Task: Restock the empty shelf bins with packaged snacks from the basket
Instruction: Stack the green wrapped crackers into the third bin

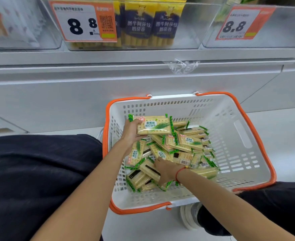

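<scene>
Many small cracker packets [181,146] are lying loose in a white basket [230,119] with an orange rim, which is placed on the floor in front of the shelf. One stack of packets [152,126] is gripped by the left hand [131,131], with the fingers curled around its left end, and it is held just above the heap near the back wall of the basket. The right hand [166,168] is laid on the heap at the front, fingers bent down among the packets; whether a packet is already pinched there cannot be told, because the fingertips are hidden.

Above, a clear bin [258,32] with a price tag is seen on the upper shelf at the right, and it appears empty. The bin beside it [192,28] is partly filled with yellow and blue roll packs [152,23].

The packets are judged to be light and flat, with a smooth film wrap that may slip between the fingers. The crackers inside are probably brittle, so hard squeezing should be avoided. A grasp across the two long edges, or around a short stack from the end as is done by the left hand, seems the safest. The crimped green ends are thin and are better not used for lifting.
</scene>
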